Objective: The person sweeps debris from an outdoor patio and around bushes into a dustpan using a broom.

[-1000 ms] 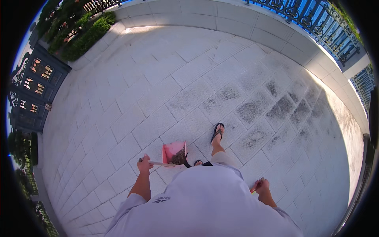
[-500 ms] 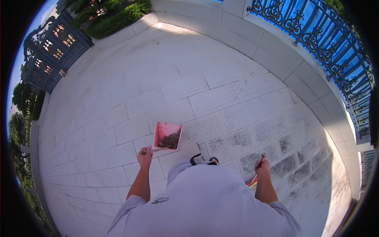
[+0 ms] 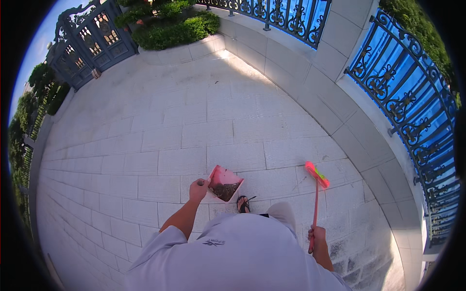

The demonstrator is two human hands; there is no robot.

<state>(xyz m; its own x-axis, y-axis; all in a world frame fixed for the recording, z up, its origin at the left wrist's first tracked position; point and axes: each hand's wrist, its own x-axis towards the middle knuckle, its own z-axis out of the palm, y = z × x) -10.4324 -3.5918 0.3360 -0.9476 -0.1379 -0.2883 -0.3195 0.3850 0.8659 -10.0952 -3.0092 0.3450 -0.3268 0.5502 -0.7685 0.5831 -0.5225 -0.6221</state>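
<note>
My left hand (image 3: 198, 189) is closed round the handle of a pink dustpan (image 3: 225, 175), out in front of my body. Dark, crumbly debris (image 3: 224, 190) lies in the pan's near part. On my right, my right hand (image 3: 318, 234) grips the pink stick of a broom (image 3: 316, 206). The broom's head, pink with a yellow-green patch, points away from me over the paving, left of the low wall. Whether its bristles touch the ground I cannot tell.
Pale stone paving (image 3: 189, 133) stretches ahead, with dark damp-looking patches (image 3: 357, 252) at lower right. A low stone wall (image 3: 310, 92) with ornate metal railings (image 3: 405, 92) curves along the right. Bushes (image 3: 177, 31) and a dark gate (image 3: 92, 41) stand at far left. My sandalled foot (image 3: 243, 203) shows below the dustpan.
The view has turned to the right, and I have stepped forward. The broom has swung from beside my body to out in front, its head now visible. Both hands keep their hold.
</note>
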